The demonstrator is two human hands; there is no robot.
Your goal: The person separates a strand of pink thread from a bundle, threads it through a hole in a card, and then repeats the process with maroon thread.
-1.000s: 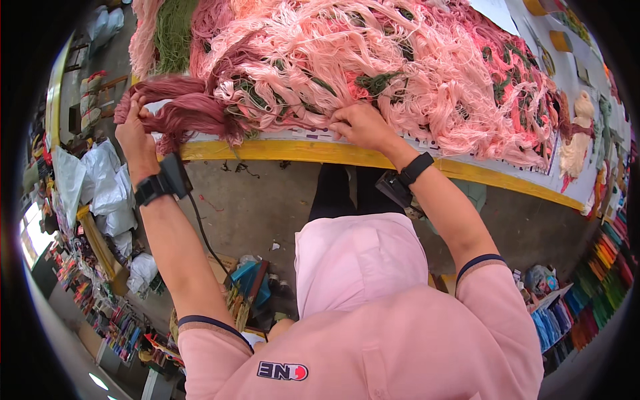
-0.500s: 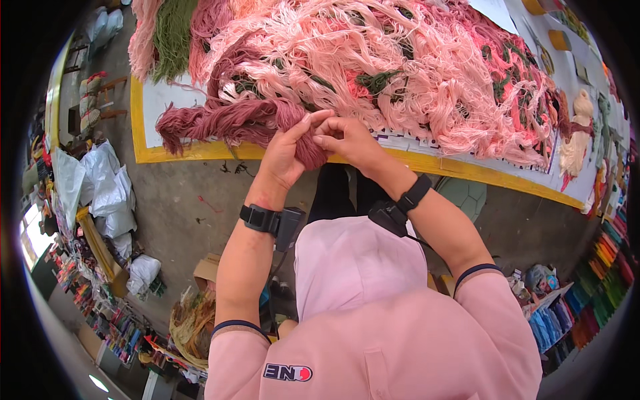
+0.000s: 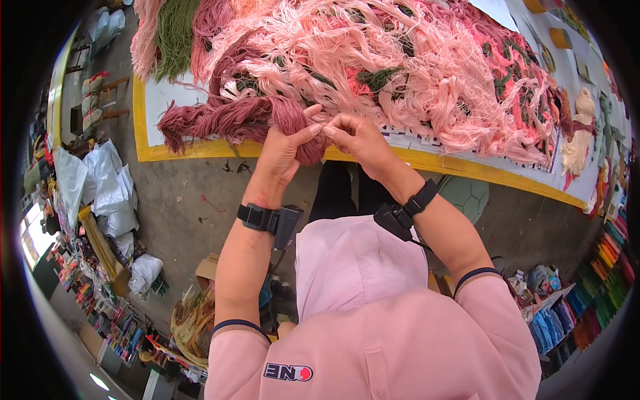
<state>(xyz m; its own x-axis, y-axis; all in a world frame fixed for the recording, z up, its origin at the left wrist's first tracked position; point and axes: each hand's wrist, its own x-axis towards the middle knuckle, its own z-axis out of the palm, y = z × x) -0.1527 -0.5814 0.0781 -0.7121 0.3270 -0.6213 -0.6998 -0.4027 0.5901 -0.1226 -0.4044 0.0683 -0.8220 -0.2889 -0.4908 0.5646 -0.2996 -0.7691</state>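
Note:
A dusky mauve yarn skein (image 3: 227, 121) lies along the near edge of the table, its looped end hanging over the yellow border. My left hand (image 3: 283, 151) is closed around that looped end, with the thumb pointing right. Just beside it, my right hand (image 3: 363, 141) pinches thumb and forefinger together, almost touching the left thumb tip. Whatever is in that pinch is too fine to make out. Beyond both hands spreads a big heap of pale pink yarn (image 3: 293, 41) mixed with dark green strands.
The white table has a yellow edge (image 3: 513, 183). Green yarn (image 3: 177, 40) hangs at the far left, and a cream skein (image 3: 579, 137) lies at the right. White plastic sacks (image 3: 107, 183) stand on the floor to the left. Shelves of coloured yarn (image 3: 610, 267) line the right side.
My right hand has shifted slightly right, opening a small gap from the left fingers. The left fingers have spread a little on the skein, which stays in place.

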